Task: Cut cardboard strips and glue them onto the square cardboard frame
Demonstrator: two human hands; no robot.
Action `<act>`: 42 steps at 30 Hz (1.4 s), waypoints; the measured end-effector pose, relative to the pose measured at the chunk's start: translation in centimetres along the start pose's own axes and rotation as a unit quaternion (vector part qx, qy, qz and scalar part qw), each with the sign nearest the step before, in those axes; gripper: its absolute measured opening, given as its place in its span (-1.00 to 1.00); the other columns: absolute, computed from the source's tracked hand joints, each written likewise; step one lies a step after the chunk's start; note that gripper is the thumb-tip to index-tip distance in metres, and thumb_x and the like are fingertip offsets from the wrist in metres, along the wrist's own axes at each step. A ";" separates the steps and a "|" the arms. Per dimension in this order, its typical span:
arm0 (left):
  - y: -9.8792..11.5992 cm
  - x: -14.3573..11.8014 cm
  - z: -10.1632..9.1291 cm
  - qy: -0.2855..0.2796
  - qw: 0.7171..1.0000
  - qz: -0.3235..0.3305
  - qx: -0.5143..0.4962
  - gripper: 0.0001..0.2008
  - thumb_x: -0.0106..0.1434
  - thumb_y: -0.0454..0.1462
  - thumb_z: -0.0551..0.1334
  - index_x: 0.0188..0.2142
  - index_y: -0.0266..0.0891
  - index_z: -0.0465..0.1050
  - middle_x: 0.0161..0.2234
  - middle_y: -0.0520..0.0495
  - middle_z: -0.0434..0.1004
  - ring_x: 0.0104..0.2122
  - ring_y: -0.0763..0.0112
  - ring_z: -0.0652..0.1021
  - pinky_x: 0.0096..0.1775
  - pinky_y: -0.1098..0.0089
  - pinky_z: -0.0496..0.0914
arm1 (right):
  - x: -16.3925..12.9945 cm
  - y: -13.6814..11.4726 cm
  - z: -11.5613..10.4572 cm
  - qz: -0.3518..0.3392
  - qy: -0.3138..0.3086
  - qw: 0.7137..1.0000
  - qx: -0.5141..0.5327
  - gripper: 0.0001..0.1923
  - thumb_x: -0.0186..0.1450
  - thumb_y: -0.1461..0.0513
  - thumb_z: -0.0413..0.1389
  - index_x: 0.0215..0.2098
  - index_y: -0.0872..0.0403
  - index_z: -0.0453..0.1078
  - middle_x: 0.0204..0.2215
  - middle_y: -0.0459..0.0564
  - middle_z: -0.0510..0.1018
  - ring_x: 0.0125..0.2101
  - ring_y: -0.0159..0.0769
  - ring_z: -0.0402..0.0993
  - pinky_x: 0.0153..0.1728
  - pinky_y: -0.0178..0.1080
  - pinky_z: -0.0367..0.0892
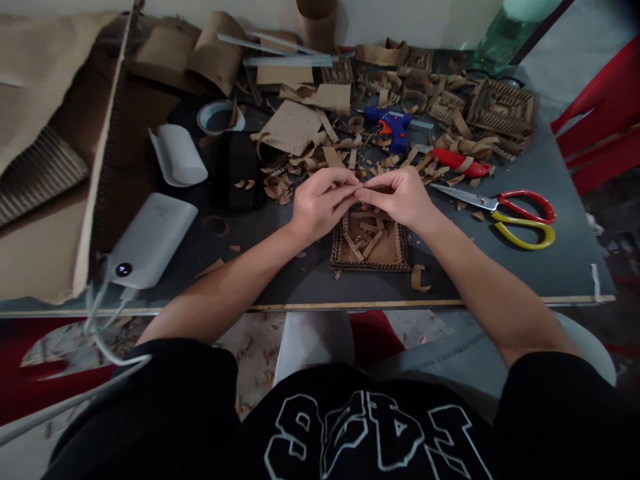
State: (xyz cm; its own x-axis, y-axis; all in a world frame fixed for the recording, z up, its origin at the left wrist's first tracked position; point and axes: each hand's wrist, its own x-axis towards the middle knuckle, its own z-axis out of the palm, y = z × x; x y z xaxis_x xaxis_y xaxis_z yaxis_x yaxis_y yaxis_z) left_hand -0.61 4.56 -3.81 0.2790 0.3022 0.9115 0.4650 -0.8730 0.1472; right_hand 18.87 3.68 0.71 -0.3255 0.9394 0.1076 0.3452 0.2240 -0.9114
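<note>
Left hand [320,203] and right hand [397,198] meet fingertip to fingertip, pinching a small cardboard strip [356,194] above a square cardboard tray [371,245] near the tabletop's front edge. Scissors [505,210] lie toward the right edge.

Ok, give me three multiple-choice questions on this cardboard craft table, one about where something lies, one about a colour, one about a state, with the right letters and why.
1. Where do the scissors with one red and one yellow handle lie?
A. to the right of the right hand
B. on the white power bank
C. inside the square cardboard tray

2. What colour is the body of the glue gun?
A. green
B. blue
C. white

3. How do the two hands stand?
A. both flat on the table
B. far apart
C. fingertips together, pinching a small cardboard piece

Answers:
1 A, they rest on the dark grey table, beyond the right hand.
2 B, blue with an orange trigger.
3 C, the left hand meets the right one above the square corrugated cardboard tray; the piece itself is mostly hidden.
</note>
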 end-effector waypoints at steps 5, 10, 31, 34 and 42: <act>-0.4 -0.3 0.0 -0.037 0.999 -0.011 -0.012 -0.87 0.36 -0.26 0.34 -0.09 -0.16 0.52 -0.14 -0.02 0.63 -0.19 0.47 0.63 -0.25 0.45 0.56 | 0.1 0.0 0.0 0.003 -0.004 1.000 -0.008 -0.43 0.16 -0.25 0.31 -0.45 0.10 0.62 -0.60 0.00 0.57 -0.62 -0.39 0.37 -0.56 -0.25 0.26; -0.4 -0.4 0.2 -0.037 0.999 -0.023 -0.027 -0.82 0.37 -0.26 0.33 -0.04 -0.16 0.53 -0.10 -0.06 0.60 -0.12 0.42 0.63 -0.21 0.41 0.59 | 0.3 0.5 0.1 -0.005 -0.005 0.999 -0.033 -0.36 0.23 -0.30 0.19 -0.42 0.11 0.61 -0.63 -0.06 0.50 -0.61 -0.41 0.31 -0.55 -0.27 0.21; -0.1 0.4 -0.4 0.010 0.999 0.023 0.045 -0.95 0.38 -0.28 0.30 -0.17 -0.16 0.48 -0.23 0.03 0.63 -0.29 0.52 0.61 -0.28 0.48 0.55 | -0.1 0.3 0.3 -0.014 -0.006 0.999 0.028 -0.40 0.11 -0.28 0.32 -0.40 0.10 0.64 -0.61 -0.05 0.56 -0.62 -0.41 0.36 -0.60 -0.29 0.34; -0.2 0.5 -0.6 -0.013 0.996 0.043 0.071 -0.95 0.37 -0.30 0.30 -0.17 -0.17 0.47 -0.22 0.05 0.65 -0.31 0.51 0.62 -0.27 0.48 0.54 | -0.2 0.1 0.1 -0.062 0.037 0.997 -0.032 -0.44 0.13 -0.24 0.33 -0.35 0.09 0.66 -0.53 -0.01 0.61 -0.56 -0.38 0.41 -0.52 -0.26 0.33; -0.1 0.4 -0.4 -0.022 0.998 0.023 0.046 -0.96 0.39 -0.30 0.29 -0.17 -0.15 0.49 -0.24 0.07 0.67 -0.29 0.52 0.63 -0.24 0.50 0.50 | 0.1 -0.3 -0.5 -0.036 0.023 0.997 -0.069 -0.36 0.08 -0.32 0.31 -0.46 0.10 0.62 -0.58 -0.01 0.56 -0.54 -0.36 0.37 -0.48 -0.22 0.24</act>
State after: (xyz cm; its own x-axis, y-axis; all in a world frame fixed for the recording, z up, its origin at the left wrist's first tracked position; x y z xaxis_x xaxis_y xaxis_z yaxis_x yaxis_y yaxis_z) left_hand -0.90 4.64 -3.26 0.3384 0.2812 0.8980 0.5249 -0.8484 0.0678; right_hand 19.17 3.83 1.20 -0.3147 0.9299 0.1906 0.4413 0.3211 -0.8379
